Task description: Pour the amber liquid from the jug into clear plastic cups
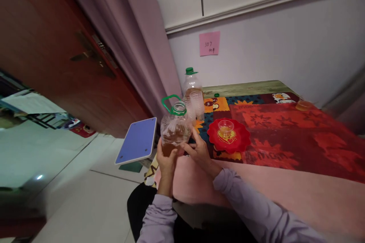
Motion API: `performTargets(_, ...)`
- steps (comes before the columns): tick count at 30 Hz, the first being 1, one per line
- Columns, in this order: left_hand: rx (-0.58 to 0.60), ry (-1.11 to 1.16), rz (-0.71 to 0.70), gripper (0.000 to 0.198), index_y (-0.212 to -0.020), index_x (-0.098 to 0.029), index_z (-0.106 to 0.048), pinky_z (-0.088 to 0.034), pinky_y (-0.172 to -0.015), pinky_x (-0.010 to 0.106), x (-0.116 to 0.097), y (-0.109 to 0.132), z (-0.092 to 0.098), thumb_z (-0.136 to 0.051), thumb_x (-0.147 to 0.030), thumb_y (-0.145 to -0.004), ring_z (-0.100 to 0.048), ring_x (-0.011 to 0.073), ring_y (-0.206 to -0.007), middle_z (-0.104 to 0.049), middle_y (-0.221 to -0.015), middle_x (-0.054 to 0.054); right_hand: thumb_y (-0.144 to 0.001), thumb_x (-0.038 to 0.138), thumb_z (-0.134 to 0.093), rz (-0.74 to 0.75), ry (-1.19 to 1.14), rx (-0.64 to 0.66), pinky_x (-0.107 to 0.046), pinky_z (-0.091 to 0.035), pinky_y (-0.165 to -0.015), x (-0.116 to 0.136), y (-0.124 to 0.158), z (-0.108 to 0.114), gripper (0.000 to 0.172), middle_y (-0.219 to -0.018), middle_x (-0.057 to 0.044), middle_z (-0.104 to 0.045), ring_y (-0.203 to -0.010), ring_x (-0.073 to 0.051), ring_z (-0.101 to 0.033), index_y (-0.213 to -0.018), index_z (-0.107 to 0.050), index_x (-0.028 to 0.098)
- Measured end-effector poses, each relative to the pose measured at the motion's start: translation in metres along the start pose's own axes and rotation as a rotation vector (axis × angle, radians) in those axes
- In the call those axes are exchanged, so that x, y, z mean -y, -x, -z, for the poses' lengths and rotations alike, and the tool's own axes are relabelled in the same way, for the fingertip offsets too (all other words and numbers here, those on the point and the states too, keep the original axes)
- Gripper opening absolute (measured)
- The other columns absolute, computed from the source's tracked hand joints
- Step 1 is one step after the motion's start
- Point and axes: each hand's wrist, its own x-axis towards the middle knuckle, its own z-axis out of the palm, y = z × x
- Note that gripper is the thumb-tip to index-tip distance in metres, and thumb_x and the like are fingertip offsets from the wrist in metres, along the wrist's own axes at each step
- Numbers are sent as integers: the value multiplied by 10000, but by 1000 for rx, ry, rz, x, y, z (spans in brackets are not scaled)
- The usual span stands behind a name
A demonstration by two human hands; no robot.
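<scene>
Your L hand & R hand hold uncapped clear-plastic jug w/ green loop handle, brownish liquid inside; scalloped red plate nearby.

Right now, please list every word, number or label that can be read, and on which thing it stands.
"357": handwritten on the pink paper note; characters below are too small to read.
Lettering on the red patterned tablecloth: too blurred to read surely.
Yellow print on the red scalloped plate: too small to read.
Uncapped clear plastic bottle with green handle: no readable text.
</scene>
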Motion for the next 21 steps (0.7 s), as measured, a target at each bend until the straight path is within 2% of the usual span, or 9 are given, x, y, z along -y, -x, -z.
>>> performTargets(3,-25,-24,6,905,-1380,-206,-680,-557,-1067,409,4,-6,2,-940,-692,-662,-732,301,-1193,-769,-1252,122,-896,449,-798,14,10,77,-480,-678,-1023,3,0,-1,854,-1704,-101,-529,-1432,-353,-639,-1681,-495,302)
performTargets(6,-41,-13,4,815,-1300,-194,-694,-544,-1063,399,9,-12,3,-863,-755,-733,-730,284,-1157,-765,-1199,110,-895,448,-814,43,115,203,-544,-650,-1054,8,3,18,674,-1572,-115,-655,-1370,-352,-680,-1533,-668,291)
performTargets(8,-46,-15,-1,802,-1276,-184,-696,-531,-1075,400,11,-15,4,-828,-783,-759,-724,286,-1161,-758,-1194,115,-900,463,-827,124,272,208,-604,-582,-1136,16,4,44,539,-1436,-120,-744,-1305,-352,-713,-1403,-760,280)
performTargets(10,-51,-19,-9,798,-1288,-186,-690,-513,-1100,403,12,-16,3,-795,-799,-788,-713,288,-1187,-748,-1222,121,-914,477,-822,226,469,136,-631,-524,-1189,29,0,78,474,-1356,-123,-782,-1275,-359,-721,-1345,-785,282)
performTargets(13,-65,-30,-20,726,-1294,-195,-688,-476,-1148,404,11,-15,1,-728,-781,-868,-689,285,-1233,-738,-1249,116,-948,479,-780,277,850,27,-605,-511,-1198,51,-15,132,533,-1431,-153,-746,-1346,-373,-687,-1433,-729,262)
performTargets(15,-78,-37,-22,655,-1287,-200,-691,-454,-1171,403,10,-15,0,-707,-738,-913,-674,282,-1250,-735,-1242,105,-956,447,-766,229,1118,-8,-592,-496,-1213,63,-29,160,607,-1519,-191,-688,-1429,-385,-638,-1510,-665,222)
performTargets(17,-94,-36,-18,600,-1275,-205,-690,-442,-1179,406,9,-16,-1,-698,-702,-938,-665,278,-1243,-732,-1225,91,-942,449,-789,113,1306,7,-583,-502,-1198,72,-41,176,705,-1558,-240,-647,-1458,-407,-615,-1562,-602,170)
performTargets(19,-109,-22,-10,565,-1239,-208,-687,-436,-1180,417,10,-18,-2,-697,-690,-944,-658,273,-1212,-724,-1186,74,-927,482,-819,-28,1404,47,-562,-516,-1170,77,-49,180,787,-1553,-280,-636,-1437,-428,-629,-1580,-564,126)
performTargets(21,-103,5,0,535,-1178,-207,-684,-426,-1189,430,10,-20,-3,-728,-678,-928,-646,271,-1196,-712,-1136,60,-923,498,-831,-127,1442,77,-528,-524,-1147,80,-53,177,790,-1527,-291,-651,-1397,-433,-657,-1561,-571,111)
